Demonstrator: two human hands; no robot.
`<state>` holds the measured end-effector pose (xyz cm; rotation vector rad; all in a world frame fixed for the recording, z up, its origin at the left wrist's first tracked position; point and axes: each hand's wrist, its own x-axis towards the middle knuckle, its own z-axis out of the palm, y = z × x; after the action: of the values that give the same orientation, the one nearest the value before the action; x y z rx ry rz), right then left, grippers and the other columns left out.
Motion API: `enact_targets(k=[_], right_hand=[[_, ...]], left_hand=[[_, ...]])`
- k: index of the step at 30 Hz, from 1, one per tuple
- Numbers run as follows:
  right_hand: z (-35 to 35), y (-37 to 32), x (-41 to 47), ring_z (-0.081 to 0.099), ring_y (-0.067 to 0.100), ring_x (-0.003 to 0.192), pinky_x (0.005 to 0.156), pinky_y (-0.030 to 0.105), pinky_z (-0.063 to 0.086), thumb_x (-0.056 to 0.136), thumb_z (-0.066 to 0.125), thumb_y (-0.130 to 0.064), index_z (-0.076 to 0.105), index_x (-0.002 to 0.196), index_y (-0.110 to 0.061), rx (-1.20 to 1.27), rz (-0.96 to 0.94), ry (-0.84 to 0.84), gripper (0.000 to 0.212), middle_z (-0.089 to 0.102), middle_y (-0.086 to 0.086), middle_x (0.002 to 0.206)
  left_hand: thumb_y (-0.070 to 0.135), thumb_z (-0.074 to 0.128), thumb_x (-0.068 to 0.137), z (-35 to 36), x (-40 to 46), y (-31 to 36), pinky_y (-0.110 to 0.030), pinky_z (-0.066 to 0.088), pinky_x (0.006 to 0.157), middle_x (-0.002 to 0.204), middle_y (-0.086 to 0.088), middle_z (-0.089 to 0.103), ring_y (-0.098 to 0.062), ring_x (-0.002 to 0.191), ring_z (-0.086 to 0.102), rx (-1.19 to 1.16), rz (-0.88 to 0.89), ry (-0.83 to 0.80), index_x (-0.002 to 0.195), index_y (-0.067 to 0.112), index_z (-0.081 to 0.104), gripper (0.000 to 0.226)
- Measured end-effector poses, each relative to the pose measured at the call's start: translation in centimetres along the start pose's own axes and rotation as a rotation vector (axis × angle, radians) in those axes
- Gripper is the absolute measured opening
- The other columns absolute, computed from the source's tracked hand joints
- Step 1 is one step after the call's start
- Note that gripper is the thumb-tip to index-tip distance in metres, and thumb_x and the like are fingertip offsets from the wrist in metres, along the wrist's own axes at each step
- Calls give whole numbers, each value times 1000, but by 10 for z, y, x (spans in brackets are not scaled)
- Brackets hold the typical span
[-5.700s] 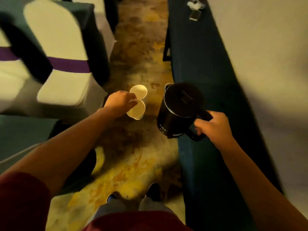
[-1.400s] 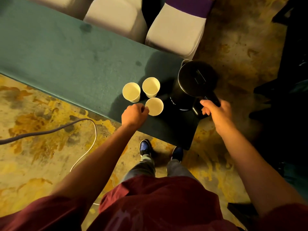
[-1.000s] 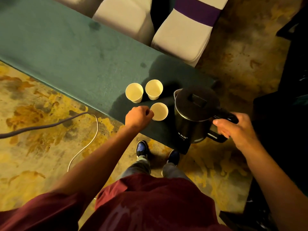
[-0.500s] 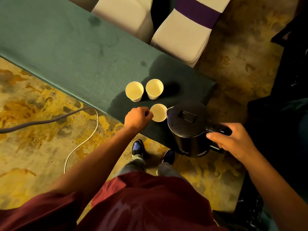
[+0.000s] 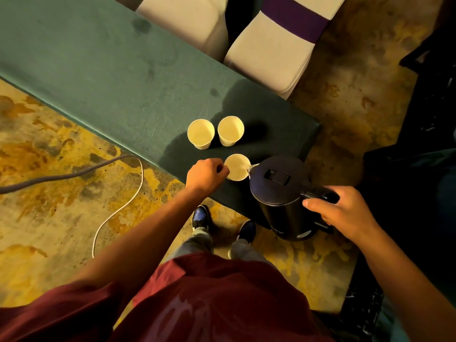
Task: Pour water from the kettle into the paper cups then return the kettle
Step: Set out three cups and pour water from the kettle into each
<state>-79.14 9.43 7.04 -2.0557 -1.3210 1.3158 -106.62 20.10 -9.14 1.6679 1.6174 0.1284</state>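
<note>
Kettle (image 5: pixel 281 191): black, tilted, spout over near cup (image 5: pixel 237 167); right hand (image 5: pixel 343 213) grips handle. Left hand (image 5: pixel 206 176) closed on that cup's side. Two cups (image 5: pixel 200 133) (image 5: pixel 230 130) behind, on counter (image 5: pixel 111 77).

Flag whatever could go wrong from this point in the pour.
The near cup stands close to the table edge; the left hand steadying it, or the kettle spout at its rim, could tip it off. The right hand holds the kettle partly beyond the edge, so overshoot spills onto the floor near a cable.
</note>
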Motion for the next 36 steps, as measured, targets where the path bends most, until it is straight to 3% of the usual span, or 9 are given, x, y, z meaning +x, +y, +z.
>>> enact_targets(k=[4, 10, 15, 23, 27, 32, 36], right_hand=[[1, -4, -1, 55, -4, 40, 40, 12, 37, 87, 80, -14, 67, 50, -40, -14, 9, -1, 47, 57, -17, 43], [2, -6, 0, 57, -4, 42, 41, 14, 38, 86, 80, -21, 69, 54, -37, -60, 15, -4, 38, 59, -16, 45], [3, -6, 1, 58, -4, 42, 40, 9, 38, 86, 81, -23, 71, 56, -38, -64, 25, -9, 35, 60, -17, 45], [3, -7, 2, 56, -2, 40, 40, 11, 36, 85, 80, -30, 69, 56, -34, -61, 62, -10, 31, 57, -15, 44], [5, -8, 5, 48, 0, 36, 40, 21, 35, 77, 77, -44, 65, 53, -31, -73, 88, -1, 30, 51, -12, 41], [7, -7, 8, 47, 1, 36, 41, 24, 34, 78, 78, -42, 63, 52, -28, -99, 95, 0, 33, 50, -11, 41], [8, -7, 9, 50, 0, 35, 40, 19, 34, 81, 80, -36, 65, 51, -31, -111, 99, -2, 34, 51, -13, 40]], left_hand=[[39, 55, 96, -1, 0, -2, -29, 44, 53, 69, 3, 62, -16, 64, 61, -11, 8, -10, 78, 23, 65, 26], [39, 53, 98, 0, -1, -4, -33, 49, 58, 72, 0, 64, -18, 67, 62, -22, 53, -27, 84, 19, 68, 29], [39, 53, 99, -1, 1, -5, -26, 38, 50, 66, 10, 57, -8, 60, 55, -30, 76, -40, 81, 25, 63, 26], [39, 52, 100, -1, 0, -7, -28, 42, 52, 67, 9, 58, -11, 62, 57, -38, 70, -48, 83, 22, 65, 27], [38, 52, 100, -1, 1, -10, -27, 40, 51, 65, 9, 57, -9, 60, 56, -44, 70, -47, 79, 24, 62, 27], [40, 51, 100, -1, 2, -11, -32, 45, 56, 67, 6, 60, -15, 64, 60, -54, 71, -61, 81, 22, 65, 28], [40, 52, 100, -1, 2, -11, -34, 49, 59, 68, 4, 60, -19, 66, 62, -54, 61, -66, 81, 23, 65, 29]])
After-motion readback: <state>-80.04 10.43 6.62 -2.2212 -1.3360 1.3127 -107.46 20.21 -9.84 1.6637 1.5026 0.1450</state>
